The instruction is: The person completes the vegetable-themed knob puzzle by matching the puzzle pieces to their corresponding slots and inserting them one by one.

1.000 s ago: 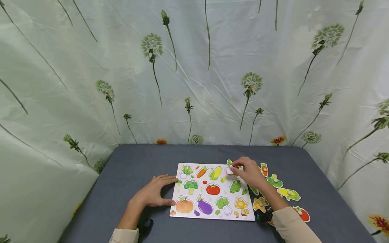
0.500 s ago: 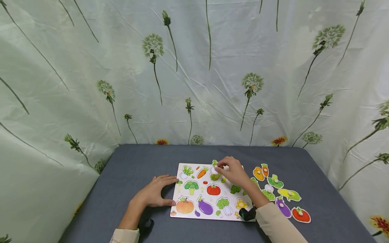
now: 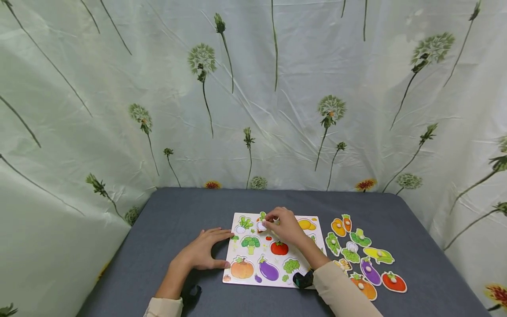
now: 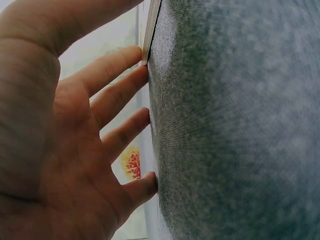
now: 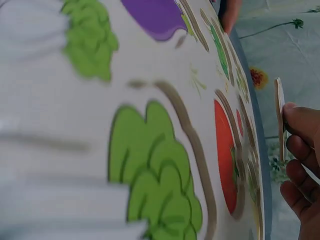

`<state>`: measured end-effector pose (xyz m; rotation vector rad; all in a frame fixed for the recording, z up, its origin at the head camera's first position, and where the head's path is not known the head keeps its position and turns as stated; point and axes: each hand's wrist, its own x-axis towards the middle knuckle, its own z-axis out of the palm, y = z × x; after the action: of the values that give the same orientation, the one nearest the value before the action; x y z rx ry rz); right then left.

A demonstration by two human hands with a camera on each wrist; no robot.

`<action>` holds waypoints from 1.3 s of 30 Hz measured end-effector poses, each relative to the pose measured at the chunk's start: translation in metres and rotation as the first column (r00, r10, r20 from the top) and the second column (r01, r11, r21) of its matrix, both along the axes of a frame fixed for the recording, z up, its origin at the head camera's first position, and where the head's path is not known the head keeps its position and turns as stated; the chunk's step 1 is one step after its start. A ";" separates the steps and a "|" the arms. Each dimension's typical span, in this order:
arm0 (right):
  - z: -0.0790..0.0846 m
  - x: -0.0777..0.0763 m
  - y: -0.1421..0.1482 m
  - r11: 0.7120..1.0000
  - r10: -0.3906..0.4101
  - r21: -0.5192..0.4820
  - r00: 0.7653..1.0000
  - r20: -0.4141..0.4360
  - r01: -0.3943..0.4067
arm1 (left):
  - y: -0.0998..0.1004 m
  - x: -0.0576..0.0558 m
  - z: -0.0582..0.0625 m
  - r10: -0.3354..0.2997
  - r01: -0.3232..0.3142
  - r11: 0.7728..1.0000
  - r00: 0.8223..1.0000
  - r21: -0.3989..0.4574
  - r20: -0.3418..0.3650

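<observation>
The white puzzle board [image 3: 257, 283] with printed vegetables lies on the table. My right hand [image 3: 286, 226] pinches a turnip puzzle piece [image 3: 260, 226], white with green leaves, by its knob over the board's upper row, covering the printed carrot. Edge-on in the right wrist view, the thin piece [image 5: 279, 115] stands between thumb and fingers, raised off the board. My left hand [image 3: 201, 251] is at the board's left edge, thumb and fingers spread along it. In the left wrist view its fingers [image 4: 120, 97] are extended, their tips at the board's edge and the grey cloth.
Right of the board lie several knobbed pieces, among them a corn [image 3: 379, 255], an eggplant [image 3: 370, 271], a tomato [image 3: 394, 281] and a pumpkin [image 3: 362, 287]. The table has a dark grey cloth [image 3: 190, 204]. A dandelion-print curtain [image 3: 253, 97] hangs behind it.
My right hand has carried the turnip piece leftward along the board's upper row, from the right corner to over the printed carrot. The left hand has stayed at the board's edge.
</observation>
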<state>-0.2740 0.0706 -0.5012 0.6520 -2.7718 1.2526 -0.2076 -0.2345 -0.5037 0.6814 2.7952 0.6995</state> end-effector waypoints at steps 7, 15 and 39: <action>-0.006 0.000 -0.022 0.998 0.042 -0.040 0.998 0.039 -0.041 | -0.003 0.001 0.001 0.007 -0.007 1.000 1.000 0.001 -0.006; -0.014 -0.001 -0.041 0.998 0.054 -0.031 0.998 0.038 -0.053 | -0.003 0.002 0.003 -0.023 0.024 1.000 1.000 0.011 -0.020; -0.013 -0.003 -0.070 0.990 0.028 0.140 0.998 -0.051 -0.021 | -0.002 0.004 0.003 -0.007 0.007 1.000 1.000 0.013 0.004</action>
<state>-0.2770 0.0010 -0.5141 0.7192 -2.8348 1.0367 -0.2038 -0.2367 -0.5005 0.6915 2.7851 0.7178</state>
